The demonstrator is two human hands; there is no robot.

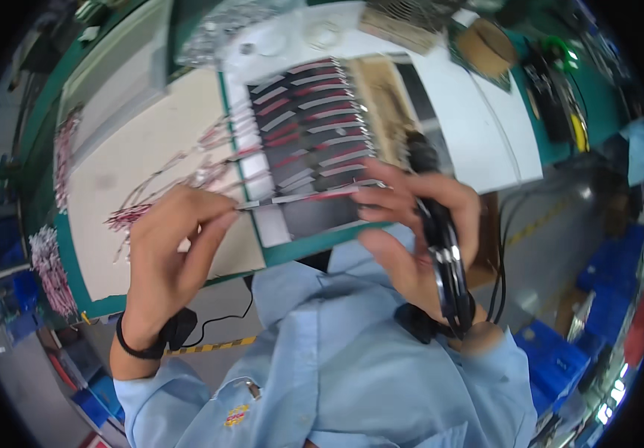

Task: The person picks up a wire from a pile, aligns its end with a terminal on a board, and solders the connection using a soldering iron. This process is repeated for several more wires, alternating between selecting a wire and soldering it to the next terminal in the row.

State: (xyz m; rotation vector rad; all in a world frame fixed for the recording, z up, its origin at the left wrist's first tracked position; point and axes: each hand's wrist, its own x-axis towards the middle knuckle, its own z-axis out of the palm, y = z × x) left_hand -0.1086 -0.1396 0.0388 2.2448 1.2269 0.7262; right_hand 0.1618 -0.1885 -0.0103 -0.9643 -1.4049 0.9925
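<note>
My left hand (180, 235) pinches the left end of a thin red-and-white wire (322, 196) between thumb and forefinger. The wire runs across the lower part of a dark board (314, 134), on which several similar wires with pale grey sleeves lie in rows. At the wire's right end is my right hand (430, 224), blurred, its fingers curled and partly apart. A long black tool (445, 254) with a shiny band lies through that hand, passing under the fingers; its exact kind is unclear. Whether the right fingertips touch the wire cannot be made out.
Loose red-and-white wires (139, 213) spread over a beige sheet (105, 164) at left, with wire bundles (52, 269) at the table's left edge. At the back stand a clear plastic bag (221, 33) and a tape roll (486, 46). Blue bins (553, 355) are at lower right.
</note>
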